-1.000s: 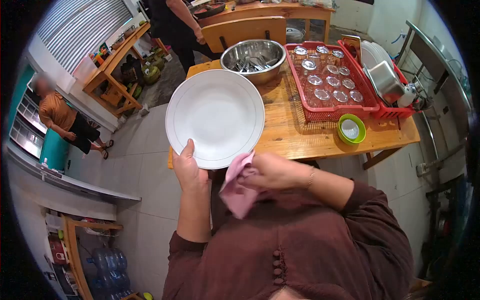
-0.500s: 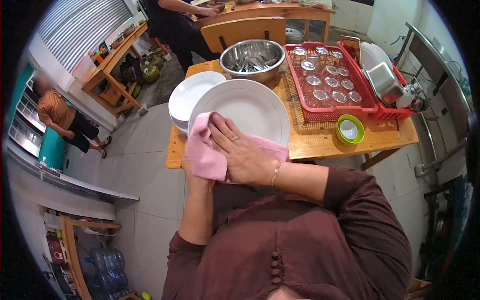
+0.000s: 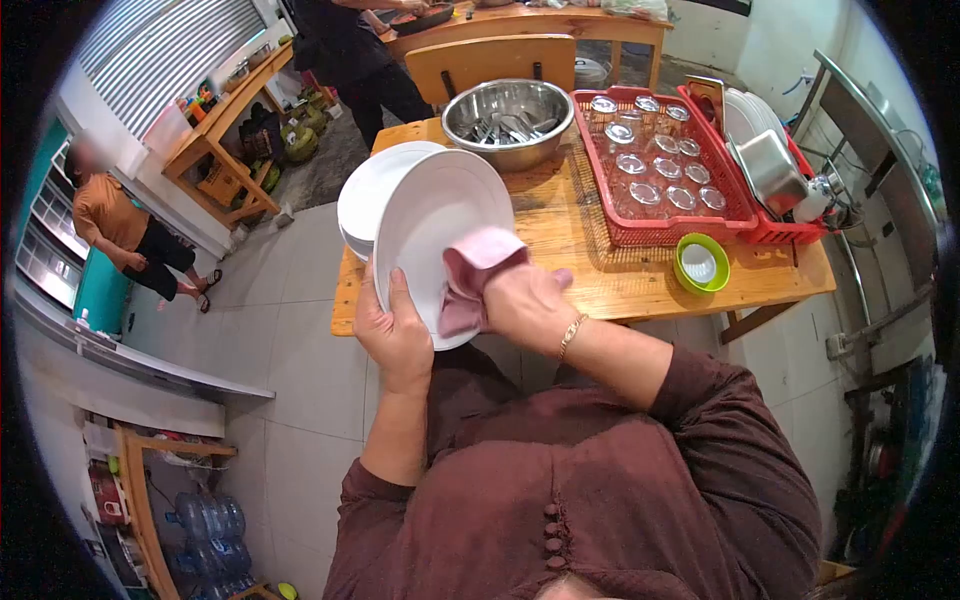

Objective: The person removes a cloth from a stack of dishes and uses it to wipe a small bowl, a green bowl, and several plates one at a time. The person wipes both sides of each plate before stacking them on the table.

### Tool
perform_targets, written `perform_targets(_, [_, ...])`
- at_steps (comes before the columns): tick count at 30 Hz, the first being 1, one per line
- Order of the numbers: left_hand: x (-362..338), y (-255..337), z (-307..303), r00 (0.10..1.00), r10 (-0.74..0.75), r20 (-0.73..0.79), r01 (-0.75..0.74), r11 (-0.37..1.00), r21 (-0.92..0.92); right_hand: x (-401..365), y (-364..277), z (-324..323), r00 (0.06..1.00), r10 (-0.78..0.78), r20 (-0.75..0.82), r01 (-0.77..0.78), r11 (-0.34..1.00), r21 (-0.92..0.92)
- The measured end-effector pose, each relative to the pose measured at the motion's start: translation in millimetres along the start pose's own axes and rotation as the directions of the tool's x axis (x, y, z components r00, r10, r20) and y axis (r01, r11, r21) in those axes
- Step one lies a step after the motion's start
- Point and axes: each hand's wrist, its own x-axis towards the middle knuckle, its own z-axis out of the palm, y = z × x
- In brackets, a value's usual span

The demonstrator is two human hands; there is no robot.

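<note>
A white plate [image 3: 440, 215] is tilted up in front of me. My left hand [image 3: 397, 335] grips its lower left rim, thumb on the face and fingers behind. In my right hand [image 3: 535, 305] a pink cloth [image 3: 478, 272] is bunched and pressed against the lower right part of the plate's face; the cloth is slightly blurred. Behind the plate, at the left end of the wooden table [image 3: 610, 285], rests a stack of white plates [image 3: 372, 195], partly covered by the held one.
A steel bowl of cutlery [image 3: 508, 150] stands at the table's back. To its right, a red basket [image 3: 650, 235] holds upturned glasses, beside a red dish rack [image 3: 785, 232]. A green bowl [image 3: 702, 284] sits near the front edge. One person [image 3: 120, 225] stands left, another [image 3: 350, 60] behind the table.
The plate has turned from nearly flat to steeply tilted. My right hand moved right with the cloth, and my left hand, previously mostly hidden by the cloth, now shows on the rim.
</note>
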Motion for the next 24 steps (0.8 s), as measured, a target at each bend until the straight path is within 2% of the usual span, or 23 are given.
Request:
perform_targets(1, [2.4,-2.7,-0.1,1.000,0.012,-0.003,-0.012,1.000,0.003,-8.4,-5.4,-6.3,0.982,0.026,0.187,-0.017,0.999,-0.049])
perform_targets(3, [10.2,-0.3,-3.0,0.993,-0.099,-0.065,0.100,0.995,0.010,-3.4,17.8,37.5,0.888,-0.294,0.353,0.268,0.956,0.122])
perform_targets(4, [16.4,0.7,-6.4,0.984,-0.151,-0.098,0.153,0.988,0.013,-6.5,23.3,22.1,0.888,-0.333,0.317,0.255,0.930,0.263])
perform_targets(5, [24.3,-2.0,-11.3,0.972,-0.214,-0.096,0.204,0.974,-0.102,-9.9,28.6,6.9,0.885,-0.372,0.280,0.245,0.883,0.399])
perform_targets(6, [31.3,-6.4,-19.2,0.956,-0.278,-0.091,0.254,0.943,-0.216,-13.2,41.7,-0.7,0.927,-0.342,0.151,0.211,0.812,0.544])
perform_targets(7, [36.4,-10.6,-28.5,0.937,-0.340,-0.077,0.298,0.898,-0.325,-17.2,55.1,-9.8,0.958,-0.285,0.029,0.191,0.711,0.676])
perform_targets(8, [40.1,-13.7,-37.8,0.918,-0.392,-0.057,0.347,0.865,-0.364,-23.5,66.2,-31.0,0.967,-0.255,-0.007,0.155,0.566,0.810])
perform_targets(9, [41.5,-12.8,-42.4,0.899,-0.435,-0.039,0.384,0.831,-0.403,-32.2,77.8,-54.7,0.976,-0.216,-0.036,0.121,0.397,0.910])
perform_targets(10, [41.2,-11.5,-46.0,0.878,-0.478,-0.016,0.423,0.792,-0.440,-45.4,96.9,-69.4,0.975,-0.216,-0.056,0.095,0.173,0.980])
perform_targets(11, [40.1,-10.9,-48.7,0.854,-0.521,0.012,0.463,0.748,-0.475,-55.9,107.9,-80.1,0.975,-0.208,-0.075,0.063,-0.061,0.996])
perform_targets(14, [34.2,-28.5,-54.9,0.754,-0.635,0.169,0.616,0.593,-0.518,-73.4,77.6,-91.1,0.980,0.005,-0.199,0.190,-0.318,0.929])
perform_targets(17, [24.8,-29.5,-46.3,0.790,-0.585,0.181,0.590,0.647,-0.483,-69.1,53.7,-67.5,0.947,0.250,-0.200,0.208,-0.006,0.978])
perform_targets(18, [20.6,-26.8,-41.0,0.827,-0.543,0.145,0.541,0.699,-0.467,-62.5,62.4,-55.9,0.947,0.184,-0.262,0.199,0.303,0.932])
perform_targets(19, [16.3,-21.2,-34.4,0.861,-0.496,0.110,0.488,0.748,-0.449,-53.1,58.3,-42.0,0.922,0.159,-0.354,0.265,0.409,0.874])
perform_targets(21, [11.5,-8.0,-26.2,0.898,-0.436,0.058,0.422,0.818,-0.390,-38.8,52.9,-25.1,0.852,0.251,-0.459,0.309,0.468,0.828])
perform_targets(23, [9.6,6.5,-25.6,0.909,-0.417,0.014,0.400,0.863,-0.309,-35.3,55.5,-32.1,0.818,0.239,-0.522,0.365,0.486,0.794])
perform_targets(24, [10.5,11.0,-28.6,0.918,-0.395,0.043,0.391,0.877,-0.278,-32.2,57.6,-37.0,0.803,0.230,-0.550,0.391,0.493,0.777])
